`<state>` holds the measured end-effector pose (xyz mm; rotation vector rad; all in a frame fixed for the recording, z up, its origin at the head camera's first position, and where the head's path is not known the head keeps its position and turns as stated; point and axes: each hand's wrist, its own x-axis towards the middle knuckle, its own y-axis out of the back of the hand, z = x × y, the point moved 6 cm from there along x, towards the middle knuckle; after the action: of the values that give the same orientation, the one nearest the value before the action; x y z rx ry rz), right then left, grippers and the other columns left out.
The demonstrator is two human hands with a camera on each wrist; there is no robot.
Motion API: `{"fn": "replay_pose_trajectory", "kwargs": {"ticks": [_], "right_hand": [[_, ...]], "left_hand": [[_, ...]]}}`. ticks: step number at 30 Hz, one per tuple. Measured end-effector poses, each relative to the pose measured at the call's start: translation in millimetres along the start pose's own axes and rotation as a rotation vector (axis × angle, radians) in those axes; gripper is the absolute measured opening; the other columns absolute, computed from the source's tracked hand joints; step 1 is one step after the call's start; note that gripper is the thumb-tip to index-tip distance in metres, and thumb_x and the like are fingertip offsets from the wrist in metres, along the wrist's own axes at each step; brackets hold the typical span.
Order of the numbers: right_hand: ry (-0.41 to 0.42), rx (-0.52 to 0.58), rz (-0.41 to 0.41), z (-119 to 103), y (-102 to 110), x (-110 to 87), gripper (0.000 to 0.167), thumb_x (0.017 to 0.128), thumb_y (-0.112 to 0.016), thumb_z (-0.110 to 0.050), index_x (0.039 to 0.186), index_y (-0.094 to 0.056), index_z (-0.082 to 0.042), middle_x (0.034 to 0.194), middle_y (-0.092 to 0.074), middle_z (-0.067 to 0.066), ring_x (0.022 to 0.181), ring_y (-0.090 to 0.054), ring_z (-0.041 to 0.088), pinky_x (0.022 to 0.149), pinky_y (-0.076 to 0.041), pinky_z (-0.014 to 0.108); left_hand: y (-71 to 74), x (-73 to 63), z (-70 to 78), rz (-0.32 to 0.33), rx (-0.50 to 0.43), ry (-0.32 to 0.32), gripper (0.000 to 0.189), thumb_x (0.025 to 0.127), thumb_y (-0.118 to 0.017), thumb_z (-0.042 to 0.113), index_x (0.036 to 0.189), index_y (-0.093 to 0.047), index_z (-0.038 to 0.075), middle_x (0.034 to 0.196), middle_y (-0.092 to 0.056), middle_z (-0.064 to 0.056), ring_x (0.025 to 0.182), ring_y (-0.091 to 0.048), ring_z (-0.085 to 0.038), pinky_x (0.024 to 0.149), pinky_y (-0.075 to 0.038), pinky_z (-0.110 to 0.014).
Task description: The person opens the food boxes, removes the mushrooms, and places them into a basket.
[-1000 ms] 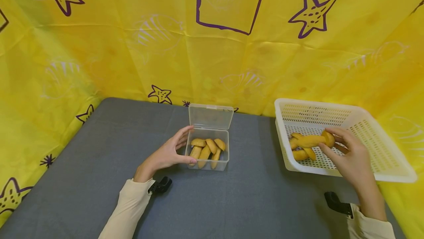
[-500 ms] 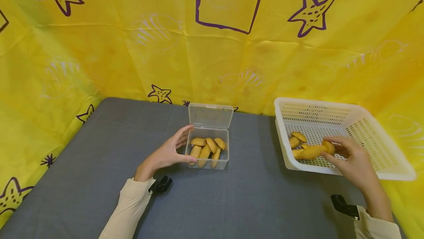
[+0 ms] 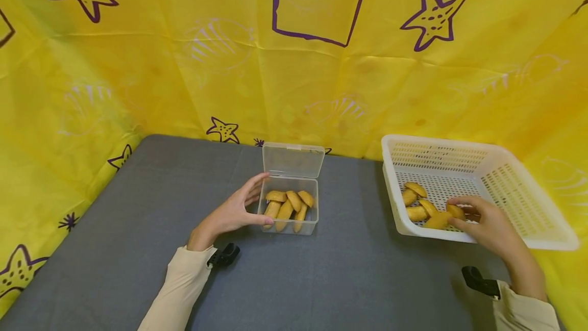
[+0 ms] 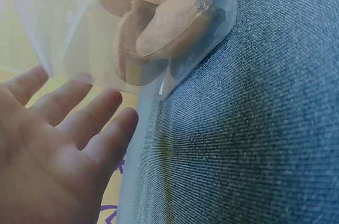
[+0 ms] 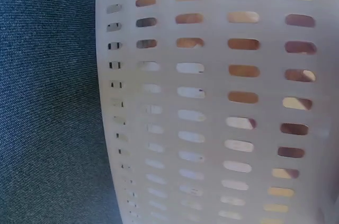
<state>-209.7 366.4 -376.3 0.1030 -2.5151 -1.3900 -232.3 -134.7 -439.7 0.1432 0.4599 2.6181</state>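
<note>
My left hand (image 3: 234,212) holds a clear plastic box (image 3: 307,228) by its left side, thumb at the front and index finger by the back corner. In the left wrist view its fingers (image 4: 114,136) are spread against the box wall. The lid (image 3: 293,161) stands raised, and three yellow-brown mushrooms (image 3: 284,214) lie inside. On the right, my right hand (image 3: 489,224) reaches into a white basket (image 3: 528,245) and pinches a mushroom (image 3: 437,220) by its cap. Two other mushrooms (image 3: 415,212) lie left of it. The basket wall mostly hides this hand in the right wrist view.
A grey cloth (image 3: 344,280) covers the table under box and basket. A yellow curtain (image 3: 184,81) with purple starfish rises behind and at both sides. The basket's perforated wall (image 5: 212,81) fills much of the right wrist view.
My right hand has lowered the mushroom toward the basket's front wall, its stem swinging toward the front, uncovering the other two mushrooms. My left hand and the box have stayed in place.
</note>
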Motion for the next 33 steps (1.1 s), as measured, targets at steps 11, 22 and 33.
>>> {"fn": "replay_pose_trajectory", "kwargs": {"ticks": [11,22,33], "right_hand": [[-0.137,-0.035,-0.164,5.5,-9.7,0.3,0.036,0.092,-0.070,-0.011,0.124,-0.062,0.004,0.119,-0.063,0.035,0.096,-0.068,0.047,0.063,-0.051,0.017],[-0.042,-0.056,-0.059,-3.2,-7.4,1.2,0.037,0.084,-0.079,-0.011,0.118,-0.067,-0.001,0.111,-0.070,0.026,0.081,-0.064,-0.008,0.063,-0.050,0.012],[0.029,0.018,-0.008,-43.7,-6.0,6.0,0.042,0.086,-0.078,-0.016,0.125,-0.064,-0.007,0.118,-0.067,0.005,0.096,-0.044,-0.028,0.075,-0.043,0.002]], "left_hand": [[-0.3,-0.2,1.3,0.000,-0.007,0.009,0.103,0.080,-0.085,0.025,0.158,-0.018,0.025,0.165,-0.022,-0.009,0.151,-0.025,-0.037,0.121,-0.026,-0.056],[-0.2,0.2,0.2,0.003,-0.011,0.012,0.103,0.079,-0.085,0.024,0.158,-0.019,0.026,0.165,-0.022,-0.008,0.150,-0.025,-0.037,0.121,-0.027,-0.056],[-0.8,-0.3,1.3,0.002,-0.017,0.018,0.103,0.079,-0.085,0.025,0.158,-0.019,0.027,0.165,-0.021,-0.007,0.151,-0.024,-0.036,0.122,-0.026,-0.056]]}}
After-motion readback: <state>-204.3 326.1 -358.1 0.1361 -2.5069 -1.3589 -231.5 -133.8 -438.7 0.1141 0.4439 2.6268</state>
